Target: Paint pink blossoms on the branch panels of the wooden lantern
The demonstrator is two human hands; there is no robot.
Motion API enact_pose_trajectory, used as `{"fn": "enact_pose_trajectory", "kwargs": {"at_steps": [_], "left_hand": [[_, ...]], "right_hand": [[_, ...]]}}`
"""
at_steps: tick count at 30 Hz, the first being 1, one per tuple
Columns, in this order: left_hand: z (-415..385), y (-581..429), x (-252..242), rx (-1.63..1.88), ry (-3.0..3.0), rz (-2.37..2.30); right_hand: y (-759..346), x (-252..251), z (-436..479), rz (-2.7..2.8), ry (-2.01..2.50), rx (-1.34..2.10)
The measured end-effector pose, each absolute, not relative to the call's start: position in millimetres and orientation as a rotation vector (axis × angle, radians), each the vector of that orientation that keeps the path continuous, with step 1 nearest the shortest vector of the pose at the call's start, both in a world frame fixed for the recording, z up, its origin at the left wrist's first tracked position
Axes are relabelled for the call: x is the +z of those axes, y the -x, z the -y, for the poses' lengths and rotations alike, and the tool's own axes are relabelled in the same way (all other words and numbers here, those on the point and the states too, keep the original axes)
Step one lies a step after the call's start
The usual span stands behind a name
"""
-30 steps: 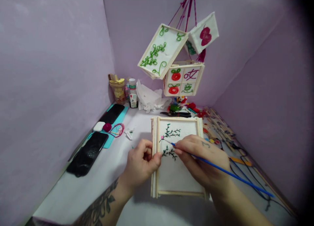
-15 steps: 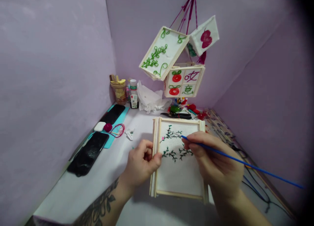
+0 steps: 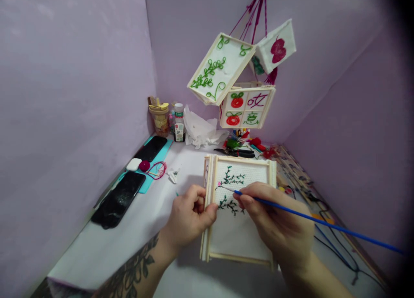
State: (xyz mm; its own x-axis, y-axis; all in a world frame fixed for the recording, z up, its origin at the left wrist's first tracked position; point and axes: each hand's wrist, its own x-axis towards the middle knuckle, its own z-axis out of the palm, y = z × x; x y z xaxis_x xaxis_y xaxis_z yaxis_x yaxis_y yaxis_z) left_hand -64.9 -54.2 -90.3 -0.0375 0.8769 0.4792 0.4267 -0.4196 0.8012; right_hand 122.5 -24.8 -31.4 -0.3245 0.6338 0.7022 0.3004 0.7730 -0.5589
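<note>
A wood-framed lantern [image 3: 241,239] with white panels stands in front of me. Its near panel bears dark green branches and one small pink blossom [image 3: 219,183]. Gripping the lantern's left edge is my left hand [image 3: 192,214], thumb on the front and fingers curled behind. Between thumb and fingers my right hand [image 3: 278,222] pinches a thin blue paintbrush [image 3: 291,211]. The brush tip lies at the branches, just right of and below the pink blossom. Whether the tip touches the panel I cannot tell. My right hand hides part of the lower branches.
Decorated lanterns [image 3: 247,106] hang on purple cords above the table's back. Below them lie black-handled pliers [image 3: 236,152], crumpled white tissue [image 3: 203,130] and a bottle [image 3: 179,123]. To the left are two black phones [image 3: 119,199] and magenta yarn [image 3: 144,165]. Dark cords [image 3: 339,255] trail at right.
My right hand has moved the brush left and slightly down, from the upper branches to beside the pink blossom. My left hand keeps its grip. The whole view has shifted slightly.
</note>
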Motion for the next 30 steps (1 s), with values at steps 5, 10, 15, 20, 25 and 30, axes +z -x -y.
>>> {"fn": "enact_pose_trajectory", "kwargs": {"at_steps": [5, 10, 15, 20, 25, 30], "left_hand": [[55.3, 64.2, -91.2, 1.454, -1.815, -1.348], [55.7, 64.3, -91.7, 1.453, -1.802, -1.346], [55.8, 63.4, -91.0, 1.456, -1.791, -1.340], [56.2, 63.2, -90.1, 1.437, -1.765, -1.346], [55.9, 63.9, -89.3, 1.417, -1.752, -1.352], [56.0, 63.7, -88.6, 1.420, -1.754, -1.357]], "right_hand": [[-122.1, -31.9, 24.9, 1.957, 0.737, 0.383], [-122.5, -32.6, 24.6, 1.968, 0.748, 0.374], [-122.1, -32.6, 23.9, 1.986, 0.760, 0.371], [-121.7, -32.2, 24.0, 1.985, 0.744, 0.350], [-123.0, -33.1, 24.0, 1.980, 0.741, 0.354], [-122.1, -32.9, 23.2, 1.983, 0.739, 0.367]]}}
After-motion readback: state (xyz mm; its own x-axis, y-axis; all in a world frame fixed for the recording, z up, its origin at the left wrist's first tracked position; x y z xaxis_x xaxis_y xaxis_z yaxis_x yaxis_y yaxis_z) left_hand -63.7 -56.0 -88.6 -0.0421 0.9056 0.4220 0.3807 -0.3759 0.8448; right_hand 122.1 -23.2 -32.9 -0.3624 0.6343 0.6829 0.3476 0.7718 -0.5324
